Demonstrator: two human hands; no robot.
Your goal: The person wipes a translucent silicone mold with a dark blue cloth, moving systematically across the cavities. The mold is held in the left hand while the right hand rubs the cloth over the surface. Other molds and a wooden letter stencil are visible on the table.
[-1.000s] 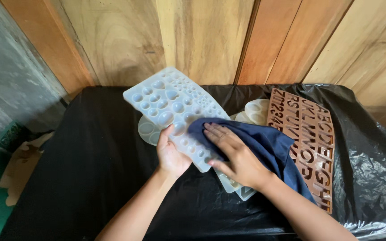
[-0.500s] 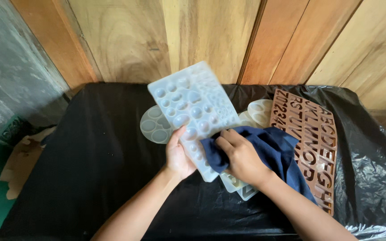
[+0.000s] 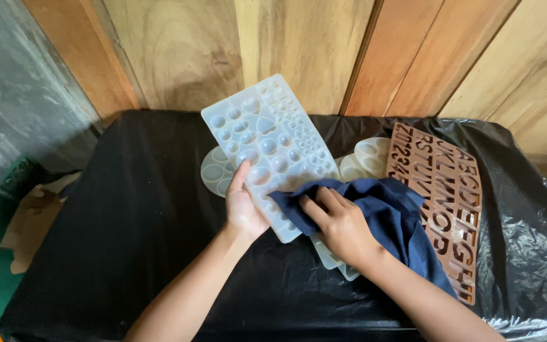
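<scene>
the left hand (image 3: 243, 209) holds a pale see-through mould tray (image 3: 267, 142) by its near edge. the thumb lies on top, pointing up along the tray, and the other fingers are hidden under it, so the hand is closed around the edge. the tray is tipped up, with its far end lifted away from the hands and toward the wooden wall (image 3: 299, 50). it looks held this way so the little round and heart-shaped cups face the person and are easy to get at. the right hand (image 3: 340, 225) is curled around a dark blue cloth (image 3: 400, 221) and presses a bunched corner of it against the near end of the tray, just beside the left thumb. the rest of the cloth hangs down over the right wrist. more pale moulds (image 3: 365, 158) lie flat under and just behind the hands, partly hidden by the tray and the cloth. a brown letter mould (image 3: 451, 190) lies flat out past the right hand, with the cloth touching its near side. everything rests on a table covered with black plastic sheet (image 3: 128, 209).
</scene>
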